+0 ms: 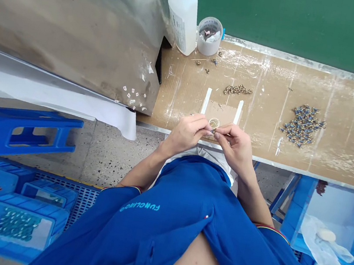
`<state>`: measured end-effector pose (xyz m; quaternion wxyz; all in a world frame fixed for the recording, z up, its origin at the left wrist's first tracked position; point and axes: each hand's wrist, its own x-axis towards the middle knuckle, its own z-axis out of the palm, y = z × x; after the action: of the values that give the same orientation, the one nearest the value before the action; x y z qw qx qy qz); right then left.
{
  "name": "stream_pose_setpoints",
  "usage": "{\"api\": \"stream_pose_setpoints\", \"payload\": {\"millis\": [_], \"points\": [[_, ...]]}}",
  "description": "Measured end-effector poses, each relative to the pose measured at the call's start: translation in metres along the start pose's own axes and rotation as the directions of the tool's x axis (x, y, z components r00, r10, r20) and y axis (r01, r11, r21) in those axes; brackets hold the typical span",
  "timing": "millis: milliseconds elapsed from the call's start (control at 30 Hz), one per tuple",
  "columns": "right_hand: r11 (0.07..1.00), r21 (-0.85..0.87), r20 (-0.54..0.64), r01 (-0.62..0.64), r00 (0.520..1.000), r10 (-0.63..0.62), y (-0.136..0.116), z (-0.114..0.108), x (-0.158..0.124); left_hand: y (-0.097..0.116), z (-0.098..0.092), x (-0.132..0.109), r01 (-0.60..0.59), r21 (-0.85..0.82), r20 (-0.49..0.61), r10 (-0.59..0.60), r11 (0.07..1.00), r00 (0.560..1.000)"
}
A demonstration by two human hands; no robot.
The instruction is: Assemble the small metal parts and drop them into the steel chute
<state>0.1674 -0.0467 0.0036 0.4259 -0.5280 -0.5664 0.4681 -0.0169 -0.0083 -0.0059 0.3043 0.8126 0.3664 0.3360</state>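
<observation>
My left hand (187, 132) and my right hand (234, 147) meet at the front edge of the cardboard-covered bench (261, 118). Between their pinched fingertips is a small brass-coloured metal piece (213, 131), too small to make out fully. Just behind the fingertips sits a small round ring-like item (214, 123), on a cardboard patch between two white strips. Further back lies a little row of brass-coloured pieces (238, 90). Off to the right is a larger pile of brass pieces with blue parts (302, 125).
A white bottle with a blue cap (183, 19) stands by a tape roll (209, 36) holding scraps. A metal housing (112, 31) borders the bench on the left. A blue stool (22, 130) and blue bins (15, 228) are at lower left; another blue bin (302, 202) is at right.
</observation>
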Motion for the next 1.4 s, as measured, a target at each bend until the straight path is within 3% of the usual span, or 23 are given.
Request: {"api": "stream_pose_setpoints", "payload": {"millis": [167, 500, 600, 767, 933, 1167, 1400], "points": [[0.998, 0.057, 0.041, -0.010, 0.999, 0.008, 0.000, 0.000, -0.002, 0.005, -0.005, 0.001, 0.012, -0.045, 0.042, -0.010, 0.999, 0.999], [0.989, -0.113, 0.126, 0.090, 0.989, -0.076, 0.002, 0.000, -0.005, 0.008, -0.011, 0.001, 0.061, -0.068, 0.197, -0.047, 0.996, 0.979], [0.996, -0.080, 0.077, 0.048, 0.996, -0.042, 0.004, 0.003, -0.007, 0.011, -0.008, 0.001, 0.090, -0.081, 0.164, -0.076, 0.993, 0.983], [0.988, 0.149, -0.050, -0.031, 0.998, 0.039, 0.006, 0.006, -0.008, 0.015, -0.007, 0.004, 0.099, -0.134, 0.058, -0.092, 0.986, 0.994], [0.988, 0.154, -0.129, -0.021, 0.991, 0.041, 0.003, 0.004, -0.008, 0.015, -0.007, 0.009, 0.098, -0.125, 0.090, -0.087, 0.987, 0.992], [0.996, 0.082, -0.097, 0.039, 0.995, -0.031, 0.001, 0.000, -0.008, 0.014, -0.004, 0.008, -0.040, 0.018, 0.052, 0.039, 0.999, 0.998], [0.981, 0.179, 0.051, -0.076, 0.996, 0.068, 0.003, -0.004, -0.005, 0.016, -0.005, 0.008, -0.245, 0.300, 0.102, 0.225, 0.922, 0.969]]}}
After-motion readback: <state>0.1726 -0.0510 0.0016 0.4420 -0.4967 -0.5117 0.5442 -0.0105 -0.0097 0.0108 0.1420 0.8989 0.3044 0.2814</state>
